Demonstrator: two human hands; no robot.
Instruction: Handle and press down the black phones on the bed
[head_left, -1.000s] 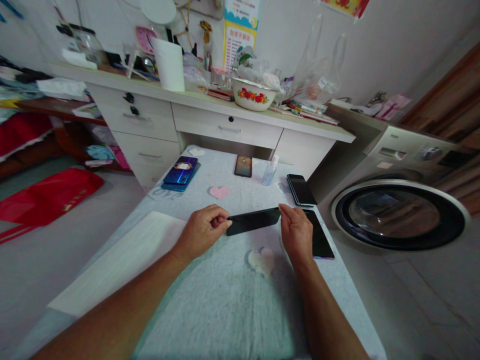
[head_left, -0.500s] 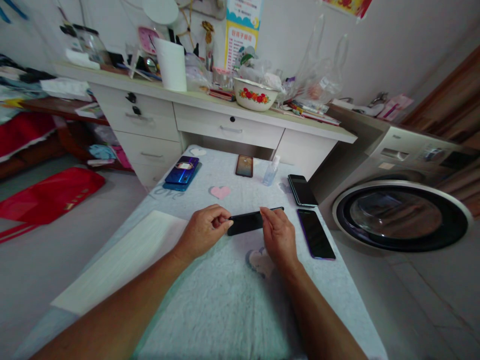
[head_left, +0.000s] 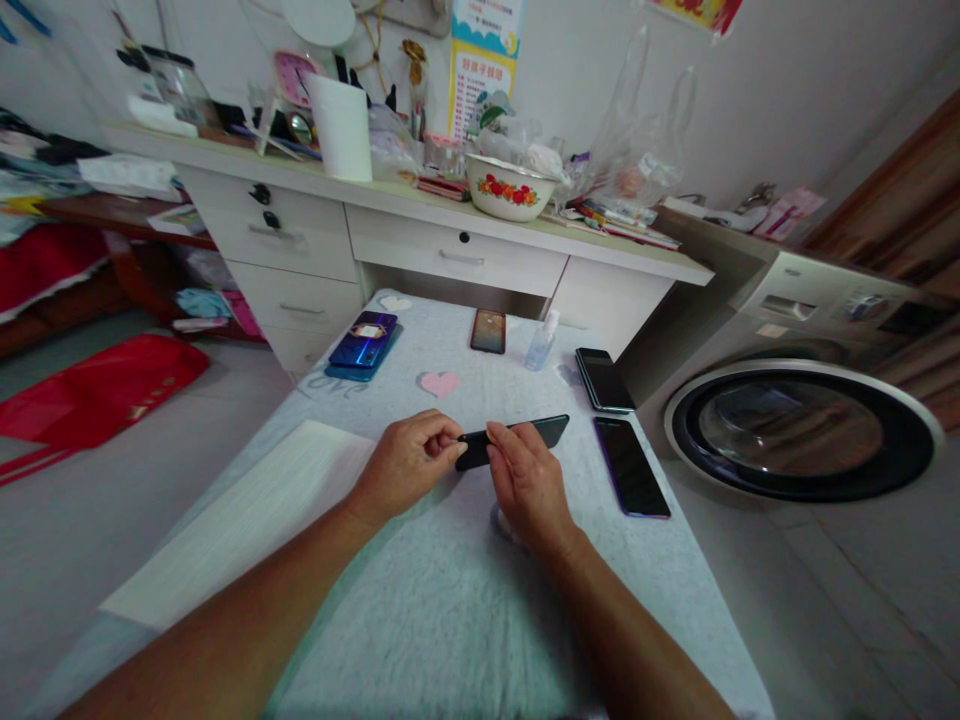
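Note:
My left hand (head_left: pixel 411 462) pinches the left end of a dark smartphone (head_left: pixel 553 430), which is held tilted just above the cloth-covered table. Across the middle of the phone lies my right hand (head_left: pixel 527 480), its fingers pressed together against the dark face. Whatever those fingers may hold is hidden. To the right of my hands rest a phone with a purple edge (head_left: pixel 632 468) and, farther back, a stack of dark phones (head_left: pixel 604 380). A small clear spray bottle (head_left: pixel 541 342) stands beyond my right hand.
A white sheet (head_left: pixel 247 525) lies along the table's left side. Blue phones (head_left: pixel 364 342) are stacked at the far left, and a brown phone or case (head_left: pixel 488 331) lies at the back. Behind stands a white desk (head_left: pixel 457 250); a washing machine (head_left: pixel 810 310) is at the right.
My right hand has slid left along the phone, uncovering its right end. My left hand and the phone stay in nearly the same place.

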